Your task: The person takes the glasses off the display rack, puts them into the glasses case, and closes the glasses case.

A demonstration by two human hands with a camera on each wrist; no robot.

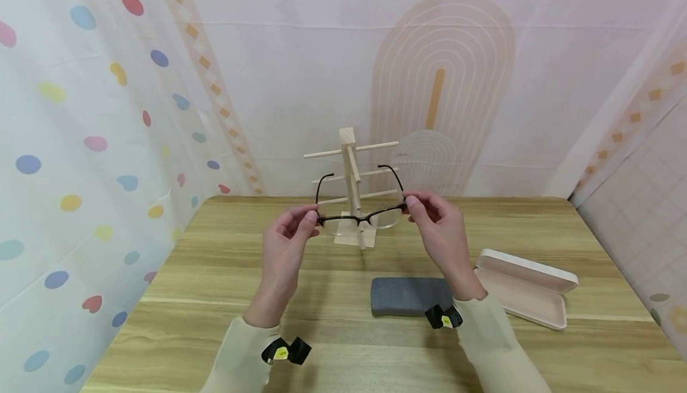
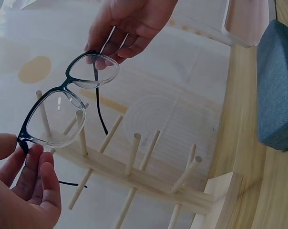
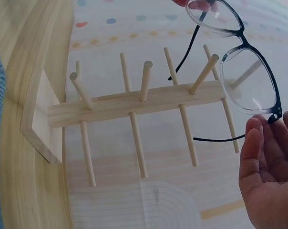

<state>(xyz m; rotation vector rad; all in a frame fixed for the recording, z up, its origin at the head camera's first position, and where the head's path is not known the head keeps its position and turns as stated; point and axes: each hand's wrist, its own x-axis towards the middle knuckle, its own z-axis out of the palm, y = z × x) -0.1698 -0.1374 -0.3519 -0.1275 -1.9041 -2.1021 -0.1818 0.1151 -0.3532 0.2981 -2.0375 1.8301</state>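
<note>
Both hands hold a pair of eyeglasses [image 1: 358, 220] with a black upper frame, clear lower rims and thin black temples. My left hand [image 1: 290, 235] pinches the left hinge corner between thumb and fingers. At the opposite hinge corner, my right hand [image 1: 439, 232] has the same sort of pinch. The temples are unfolded and point away, toward a wooden peg rack [image 1: 350, 172]. In the right wrist view, the rack [image 3: 115, 106] shows several round pegs along its post. The glasses are raised in front of it, apart from the table.
A blue-grey glasses case [image 1: 408, 296] lies closed near the right forearm. To its right, a pale pink case [image 1: 528, 291] lies with its lid raised. All stand on a wood-grain table [image 1: 188, 297], with patterned curtains [image 1: 300, 83] behind and at the sides.
</note>
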